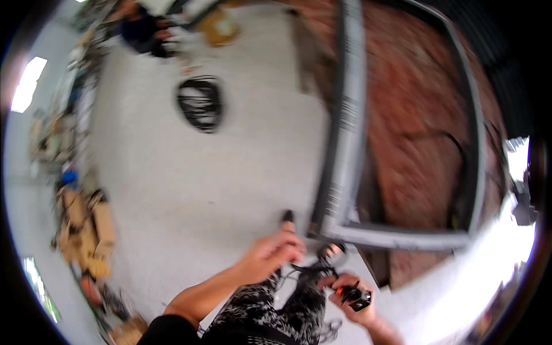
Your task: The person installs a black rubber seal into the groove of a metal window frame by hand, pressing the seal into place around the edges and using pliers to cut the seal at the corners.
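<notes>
My left hand (275, 251) is in front of my legs, its fingers closed on a thin black cable (310, 268). The cable spans the gap toward my right hand. Lower and to the right, my right hand (352, 296) grips a small black tool with a red part (356, 297); blur hides its exact kind. Thin dark strands hang below, between my legs. Both hands are close to the near corner of a grey metal frame (348, 132), touching neither its long bar nor its short one.
Reddish-brown sheeting or ground (408, 115) shows inside the frame. A coil of black cable (199, 104) lies on the pale floor (230, 167). Another person (142, 31) is at the far left, near a yellow container (218, 27). Cardboard boxes (86, 224) line the left wall.
</notes>
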A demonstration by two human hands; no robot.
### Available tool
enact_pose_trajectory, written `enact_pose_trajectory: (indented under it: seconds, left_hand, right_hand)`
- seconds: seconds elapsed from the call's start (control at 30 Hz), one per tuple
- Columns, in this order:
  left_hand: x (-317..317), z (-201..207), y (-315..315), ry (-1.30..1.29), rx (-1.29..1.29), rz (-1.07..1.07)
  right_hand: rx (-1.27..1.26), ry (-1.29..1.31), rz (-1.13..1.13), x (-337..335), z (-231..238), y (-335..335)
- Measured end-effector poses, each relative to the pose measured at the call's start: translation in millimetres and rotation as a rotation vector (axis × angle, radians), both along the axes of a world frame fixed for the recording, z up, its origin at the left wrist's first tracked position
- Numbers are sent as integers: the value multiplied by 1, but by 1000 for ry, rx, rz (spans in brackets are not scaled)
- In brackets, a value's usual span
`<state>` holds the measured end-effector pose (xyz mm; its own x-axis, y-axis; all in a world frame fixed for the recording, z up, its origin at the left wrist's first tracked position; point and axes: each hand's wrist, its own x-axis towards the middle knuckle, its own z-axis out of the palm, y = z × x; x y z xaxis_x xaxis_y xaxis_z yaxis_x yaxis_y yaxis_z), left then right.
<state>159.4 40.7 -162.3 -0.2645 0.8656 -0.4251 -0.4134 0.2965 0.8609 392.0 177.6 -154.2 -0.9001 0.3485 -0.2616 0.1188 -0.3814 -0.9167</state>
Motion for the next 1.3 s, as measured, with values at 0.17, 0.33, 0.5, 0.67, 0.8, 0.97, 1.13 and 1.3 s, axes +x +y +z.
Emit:
enact_pose_trajectory:
  seconds: [0.17, 0.33, 0.5, 0.67, 0.8, 0.97, 1.13, 1.3]
  left_hand:
    - [27, 21, 17, 128, 198, 358]
    - [12, 44, 40, 211, 217, 392]
    - [48, 43, 67, 296, 328, 330]
    - [116, 43, 100, 424, 347, 158]
    - [156, 31, 137, 1006, 321, -124]
    - [185, -21, 149, 1016, 196, -78]
    - [189, -23, 166, 1246, 236, -120]
    - [194, -29, 167, 1331, 166, -114]
  right_hand:
    - [748, -208, -626, 54, 96, 164]
    - [1559, -414, -1252, 136, 214, 358]
    - [1653, -1185, -862, 263, 143, 504]
    - [1405, -1166, -432, 134, -29, 437]
    - [1393, -1217, -336, 129, -84, 450]
    - [1261, -1007, -239, 140, -64, 442]
    - [1323, -782, -565, 179, -31, 385]
    - [830, -518, -959, 190, -26, 233]
